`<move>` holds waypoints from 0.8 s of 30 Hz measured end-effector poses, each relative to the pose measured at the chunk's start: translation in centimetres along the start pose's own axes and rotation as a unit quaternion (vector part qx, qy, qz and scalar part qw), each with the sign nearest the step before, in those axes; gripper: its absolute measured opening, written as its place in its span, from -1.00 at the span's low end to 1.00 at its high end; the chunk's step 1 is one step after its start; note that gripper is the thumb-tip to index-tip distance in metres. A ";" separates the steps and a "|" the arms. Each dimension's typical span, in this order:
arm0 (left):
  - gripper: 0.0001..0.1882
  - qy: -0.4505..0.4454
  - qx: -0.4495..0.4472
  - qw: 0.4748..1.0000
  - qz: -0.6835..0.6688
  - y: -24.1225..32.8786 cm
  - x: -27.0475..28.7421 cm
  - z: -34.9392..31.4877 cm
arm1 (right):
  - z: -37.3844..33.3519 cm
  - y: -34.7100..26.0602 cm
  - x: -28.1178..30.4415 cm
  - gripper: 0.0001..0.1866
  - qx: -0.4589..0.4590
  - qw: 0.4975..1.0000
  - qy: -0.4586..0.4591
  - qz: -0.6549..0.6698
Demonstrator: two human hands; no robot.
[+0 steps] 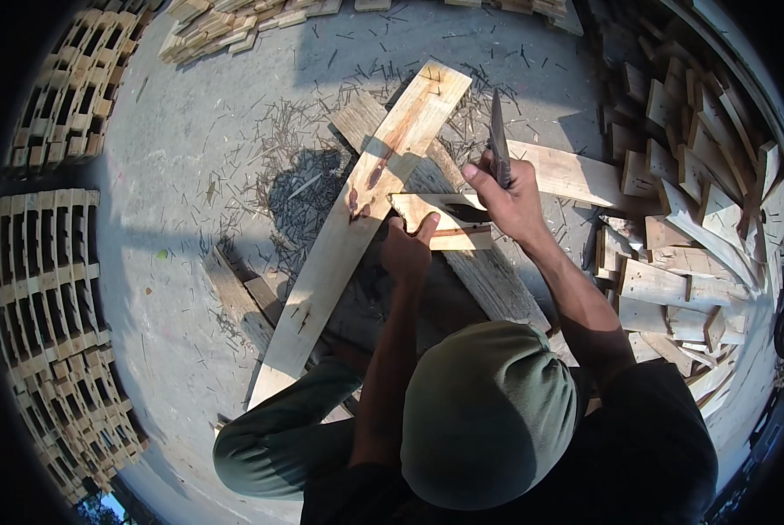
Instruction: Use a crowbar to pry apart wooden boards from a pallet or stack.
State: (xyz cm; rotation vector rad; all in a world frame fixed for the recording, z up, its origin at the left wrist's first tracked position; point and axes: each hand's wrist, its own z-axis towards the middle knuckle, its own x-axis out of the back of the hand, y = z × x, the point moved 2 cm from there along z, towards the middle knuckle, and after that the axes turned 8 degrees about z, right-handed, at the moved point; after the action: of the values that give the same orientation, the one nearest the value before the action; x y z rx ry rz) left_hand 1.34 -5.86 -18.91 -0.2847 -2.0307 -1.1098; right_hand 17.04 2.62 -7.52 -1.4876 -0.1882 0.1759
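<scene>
While the left hand (407, 251) pinches the short board (451, 229), the right hand (516, 192) clenches a tool (498, 133) near it.

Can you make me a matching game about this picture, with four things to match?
1. Left hand
2. Right hand
3. Pallets
4. Nails

A. Stacked along the picture's left side
B. Holding a short board
C. Scattered on the grey floor
D. Gripping a dark tool

Right pairs: 1-B, 2-D, 3-A, 4-C
</scene>
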 end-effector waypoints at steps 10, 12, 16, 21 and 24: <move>-0.27 -0.021 -0.076 0.992 0.094 1.9 -0.7 1.4 | -1.7 6.5 9.1 -0.51 -0.054 0.888 0.233 0.393; -0.29 -0.043 -0.082 0.992 0.090 1.5 0.2 1.4 | -1.3 3.5 6.9 -0.59 -0.037 0.938 0.131 0.318; -0.36 -0.089 -0.025 0.989 0.112 0.8 2.0 -0.5 | -1.2 0.1 2.9 -0.64 -0.031 0.994 -0.013 0.105; -0.44 -0.163 -0.003 0.983 -0.087 -4.0 0.0 0.1 | -1.3 1.5 3.0 -0.57 -0.069 0.956 0.189 0.214; -0.49 -0.128 -0.069 0.986 -0.079 -1.2 -0.2 0.6 | -1.6 4.1 8.6 -0.51 -0.084 0.868 0.323 0.368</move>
State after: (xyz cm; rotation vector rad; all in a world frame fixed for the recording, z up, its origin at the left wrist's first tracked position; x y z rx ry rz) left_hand 0.53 -6.07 -20.02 -0.3573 -2.2355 -1.3739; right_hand 25.76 3.37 -11.62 -1.6514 0.9441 0.2615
